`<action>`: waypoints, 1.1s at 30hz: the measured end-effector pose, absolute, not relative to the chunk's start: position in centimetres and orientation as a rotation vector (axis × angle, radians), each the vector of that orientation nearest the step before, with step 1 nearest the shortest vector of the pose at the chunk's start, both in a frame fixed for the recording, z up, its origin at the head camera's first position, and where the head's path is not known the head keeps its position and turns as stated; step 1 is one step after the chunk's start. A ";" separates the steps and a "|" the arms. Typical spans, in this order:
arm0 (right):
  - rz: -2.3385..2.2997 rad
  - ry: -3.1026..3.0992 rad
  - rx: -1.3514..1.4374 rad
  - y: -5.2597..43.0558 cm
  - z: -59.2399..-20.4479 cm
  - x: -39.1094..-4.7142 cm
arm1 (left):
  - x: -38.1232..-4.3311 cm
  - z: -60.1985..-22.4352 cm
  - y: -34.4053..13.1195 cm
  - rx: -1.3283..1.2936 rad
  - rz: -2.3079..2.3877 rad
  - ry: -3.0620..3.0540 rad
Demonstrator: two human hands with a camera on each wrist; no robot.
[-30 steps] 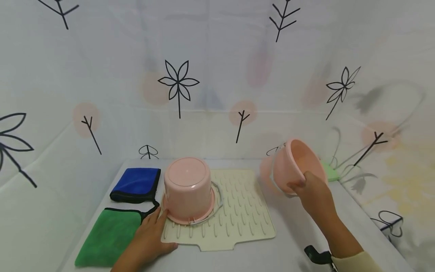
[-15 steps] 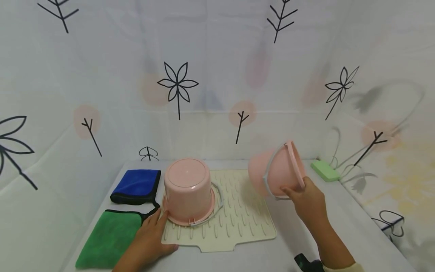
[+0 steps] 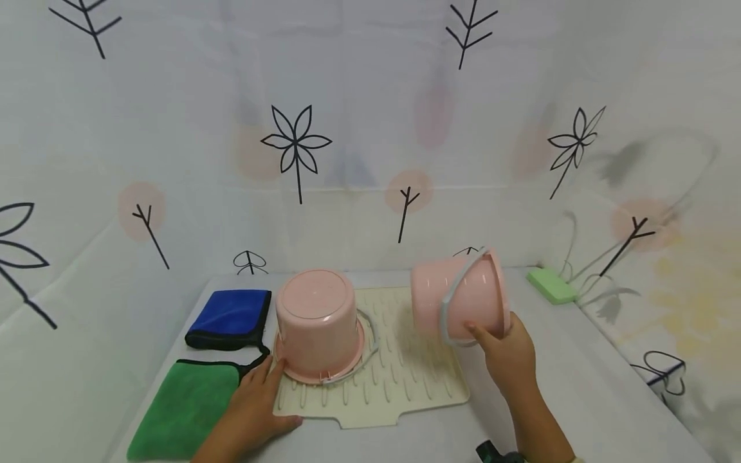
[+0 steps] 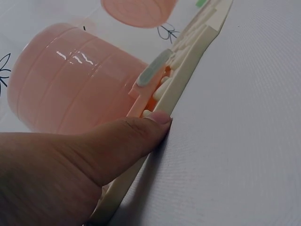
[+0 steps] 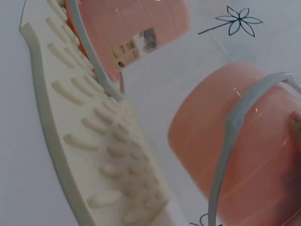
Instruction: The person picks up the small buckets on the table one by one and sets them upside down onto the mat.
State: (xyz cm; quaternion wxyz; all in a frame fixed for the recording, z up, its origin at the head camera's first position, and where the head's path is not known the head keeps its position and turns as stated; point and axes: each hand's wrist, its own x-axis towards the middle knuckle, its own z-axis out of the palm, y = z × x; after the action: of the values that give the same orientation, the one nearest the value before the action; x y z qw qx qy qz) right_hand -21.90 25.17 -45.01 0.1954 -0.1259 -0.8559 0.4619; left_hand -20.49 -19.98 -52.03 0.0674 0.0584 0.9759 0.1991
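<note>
A pink bucket (image 3: 316, 328) stands upside down on the left part of a cream ribbed drying mat (image 3: 425, 386), its grey handle lying on the mat. My left hand (image 3: 257, 405) rests at the mat's front-left corner, fingers straight beside the bucket's rim. In the left wrist view its thumb (image 4: 127, 141) lies on the mat's edge. My right hand (image 3: 509, 360) grips the rim of a second pink bucket (image 3: 431, 292), thumb on the outer wall. That bucket is tilted on its side above the mat's right edge, base to the left, grey handle (image 5: 230, 127) hanging round it.
A folded blue cloth (image 3: 231, 313) and a green cloth (image 3: 179, 408), both black-edged, lie left of the mat. A light green sponge-like block (image 3: 551, 286) sits at the back right. A dark object (image 3: 492, 453) is by the right forearm. Patterned curtain (image 3: 370, 128) surrounds the white table.
My right hand has carried the second bucket left towards the mat and turned its mouth further right. The green block is now uncovered. My left hand has stayed in place.
</note>
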 end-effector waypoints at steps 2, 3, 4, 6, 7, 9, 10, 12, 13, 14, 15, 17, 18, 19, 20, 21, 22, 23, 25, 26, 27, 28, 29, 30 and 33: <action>1.342 -2.372 -0.360 24.9 -45.2 -21.9 | -20.5 -52.0 -19.9 0.161 0.596 2.936; 1.376 -2.357 -0.362 24.8 -45.3 -21.9 | -20.5 -52.0 -19.9 0.165 0.594 2.936; 1.396 -2.352 -0.362 24.6 -45.5 -21.8 | -20.5 -51.9 -19.9 0.169 0.595 2.938; 1.442 -2.341 -0.355 24.4 -45.7 -21.8 | -20.5 -51.9 -20.0 0.174 0.588 2.947; 1.455 -2.338 -0.352 24.3 -45.9 -21.7 | -20.5 -51.8 -20.0 0.176 0.585 2.951; 1.486 -2.327 -0.336 24.1 -46.3 -21.7 | -20.5 -51.8 -20.1 0.178 0.589 2.952; 1.505 -2.320 -0.331 24.0 -46.5 -21.7 | -20.5 -51.7 -20.1 0.179 0.591 2.950; 1.541 -2.300 -0.322 23.8 -46.9 -21.7 | -20.4 -51.7 -20.1 0.168 0.596 2.938; 1.556 -2.295 -0.319 23.8 -47.2 -21.7 | -20.3 -51.6 -20.1 0.161 0.600 2.932; 1.571 -2.295 -0.319 23.7 -47.4 -21.7 | -20.3 -51.7 -20.2 0.154 0.602 2.927; 1.597 -2.287 -0.318 23.6 -47.7 -21.7 | -20.3 -51.7 -20.2 0.148 0.602 2.925; 1.620 -2.284 -0.315 23.5 -48.1 -21.7 | -20.2 -51.7 -20.2 0.136 0.602 2.925; 1.635 -2.278 -0.308 23.4 -48.3 -21.7 | -20.2 -51.8 -20.2 0.131 0.600 2.927; 1.651 -2.268 -0.297 23.2 -48.4 -21.6 | -20.2 -51.8 -20.2 0.136 0.599 2.932; 1.666 -2.259 -0.286 23.1 -48.5 -21.6 | -20.2 -51.9 -20.3 0.142 0.598 2.937; 1.684 -2.247 -0.276 23.0 -48.6 -21.6 | -20.1 -51.9 -20.3 0.147 0.602 2.941; 1.695 -2.242 -0.267 22.9 -48.7 -21.6 | -20.1 -51.9 -20.3 0.153 0.602 2.943; 1.701 -2.240 -0.262 22.8 -48.7 -21.6 | -20.2 -51.9 -20.3 0.160 0.603 2.945; 1.705 -2.242 -0.260 22.6 -48.8 -21.5 | -20.2 -52.0 -20.3 0.167 0.607 2.942; 1.708 -2.244 -0.261 22.5 -48.8 -21.5 | -20.2 -52.0 -20.3 0.168 0.608 2.939; 1.717 -2.242 -0.260 22.5 -48.8 -21.5 | -20.3 -52.0 -20.3 0.160 0.615 2.930; 1.720 -2.243 -0.259 22.4 -48.7 -21.4 | -20.3 -52.0 -20.3 0.157 0.623 2.923; 1.724 -2.241 -0.256 22.3 -48.7 -21.4 | -20.3 -51.9 -20.2 0.149 0.632 2.917; 1.726 -2.240 -0.255 22.3 -48.7 -21.3 | -20.3 -51.8 -20.2 0.141 0.650 2.913; 1.758 -2.215 -0.244 22.2 -48.5 -21.2 | -20.2 -51.1 -20.1 0.169 0.749 2.950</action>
State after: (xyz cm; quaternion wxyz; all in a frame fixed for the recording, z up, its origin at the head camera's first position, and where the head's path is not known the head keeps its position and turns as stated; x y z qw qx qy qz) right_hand -21.18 22.25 -48.51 0.1511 -0.0849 -0.7714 0.6123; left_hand -20.21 -20.10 -51.10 0.0466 0.0554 0.9667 0.2455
